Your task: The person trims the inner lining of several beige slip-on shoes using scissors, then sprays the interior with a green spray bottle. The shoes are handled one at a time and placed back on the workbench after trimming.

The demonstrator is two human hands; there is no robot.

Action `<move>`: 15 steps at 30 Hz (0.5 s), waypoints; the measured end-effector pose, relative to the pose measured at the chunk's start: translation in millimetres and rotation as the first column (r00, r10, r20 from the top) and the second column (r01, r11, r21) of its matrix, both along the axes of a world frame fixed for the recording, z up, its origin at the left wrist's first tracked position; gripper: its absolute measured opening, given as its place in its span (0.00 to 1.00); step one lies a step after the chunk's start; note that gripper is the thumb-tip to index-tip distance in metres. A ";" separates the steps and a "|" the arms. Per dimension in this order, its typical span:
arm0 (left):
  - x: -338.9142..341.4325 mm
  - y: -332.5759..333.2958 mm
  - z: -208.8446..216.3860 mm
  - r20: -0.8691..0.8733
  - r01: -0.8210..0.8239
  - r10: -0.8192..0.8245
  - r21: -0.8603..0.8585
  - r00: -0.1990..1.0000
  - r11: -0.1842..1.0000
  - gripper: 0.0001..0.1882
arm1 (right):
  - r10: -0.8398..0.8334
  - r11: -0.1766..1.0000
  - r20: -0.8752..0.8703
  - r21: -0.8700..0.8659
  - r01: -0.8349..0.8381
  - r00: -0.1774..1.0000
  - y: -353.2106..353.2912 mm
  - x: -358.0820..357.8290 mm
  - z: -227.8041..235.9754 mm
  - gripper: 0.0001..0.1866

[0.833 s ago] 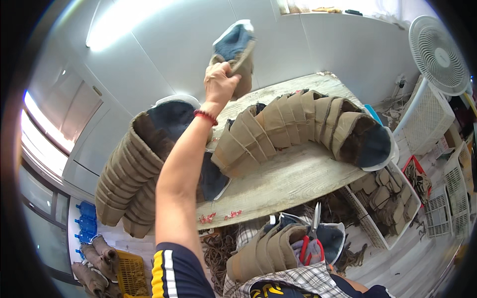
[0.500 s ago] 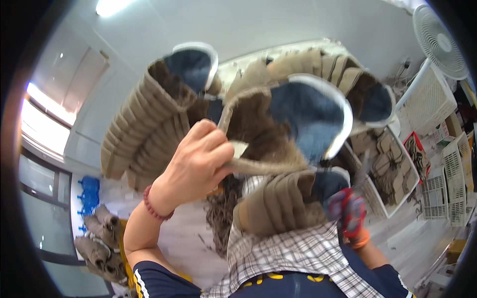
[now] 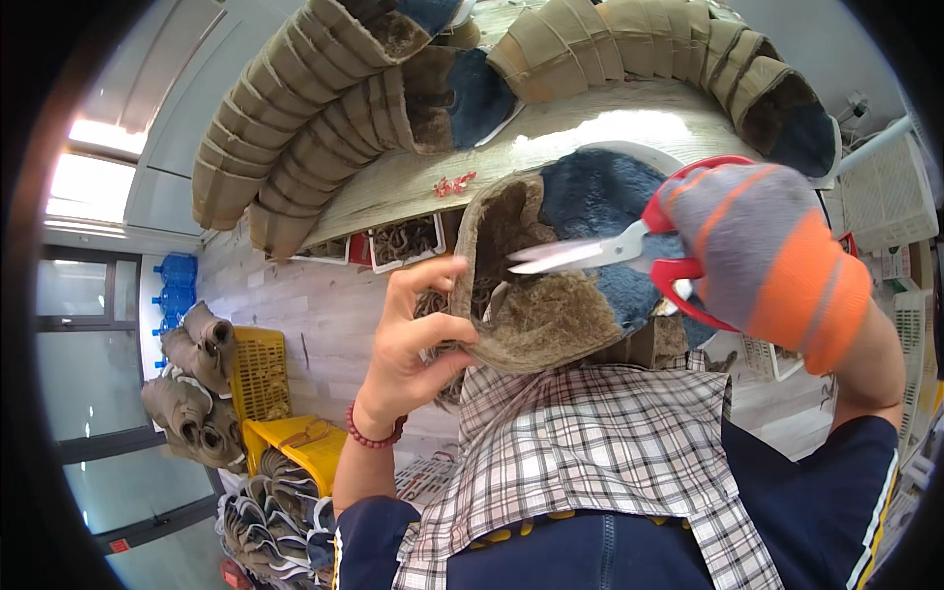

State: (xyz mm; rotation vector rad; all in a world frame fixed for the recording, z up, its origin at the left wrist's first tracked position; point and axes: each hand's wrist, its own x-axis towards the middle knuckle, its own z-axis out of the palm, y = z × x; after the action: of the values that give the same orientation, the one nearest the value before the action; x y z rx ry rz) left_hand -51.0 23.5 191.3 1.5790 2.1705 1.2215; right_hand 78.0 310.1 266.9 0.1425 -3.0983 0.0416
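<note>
My bare left hand [image 3: 418, 329], a red bead bracelet at its wrist, pinches the rim of a fleece-lined shoe upper [image 3: 565, 310]. Brown pile lines its near part and dark blue pile its far part, with a white edge at the back. In a grey and orange knit glove, my right hand [image 3: 777, 256] grips red-handled scissors [image 3: 590, 253]. Their blades, slightly apart, point left over the upper's opening. Part of another brown upper [image 3: 649, 344] shows beneath it, above my checked apron [image 3: 580, 433].
Nested rows of brown uppers [image 3: 305, 108] lie on the pale table [image 3: 374, 197], with red scraps [image 3: 454, 184] near its edge. Under it stands a white bin of brown scraps [image 3: 408, 241]. At left are yellow crates [image 3: 261, 369], more uppers [image 3: 192, 423] and blue water bottles [image 3: 177, 285].
My right hand has risen from low at the right, bringing the scissors over the upper. The upper sits lower in view, and the left hand's fingers have shifted along its rim.
</note>
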 end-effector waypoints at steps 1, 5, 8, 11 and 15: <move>-3.0 -2.9 -7.5 0.099 0.004 -0.007 0.033 0.995 0.999 0.09 | 0.019 0.996 0.091 0.089 -0.027 0.996 -2.4 -8.4 -10.7 0.17; 7.6 -1.5 -25.1 0.460 -0.136 0.032 0.195 0.888 0.971 0.10 | 0.060 0.983 0.301 0.147 -0.109 0.952 -3.3 -20.9 -29.7 0.18; 12.2 6.8 -31.3 0.431 -0.206 0.107 0.188 0.896 0.960 0.10 | 0.019 0.990 0.370 0.124 -0.069 0.929 -4.2 -31.4 -28.7 0.21; 14.3 12.3 -34.4 0.417 -0.166 0.072 0.192 0.906 0.967 0.11 | 0.059 0.995 0.254 0.063 -0.077 0.965 -5.9 -42.0 -32.4 0.22; 19.1 19.0 -30.0 0.394 -0.134 0.048 0.195 0.918 0.972 0.12 | 0.030 0.991 0.455 0.104 -0.087 0.890 -12.4 -58.9 -29.8 0.22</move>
State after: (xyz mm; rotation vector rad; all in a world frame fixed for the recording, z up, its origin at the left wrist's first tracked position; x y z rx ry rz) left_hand -31.9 42.6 161.3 1.1811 1.9242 1.6884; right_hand 19.2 297.7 237.1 0.2662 -3.5645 -0.1338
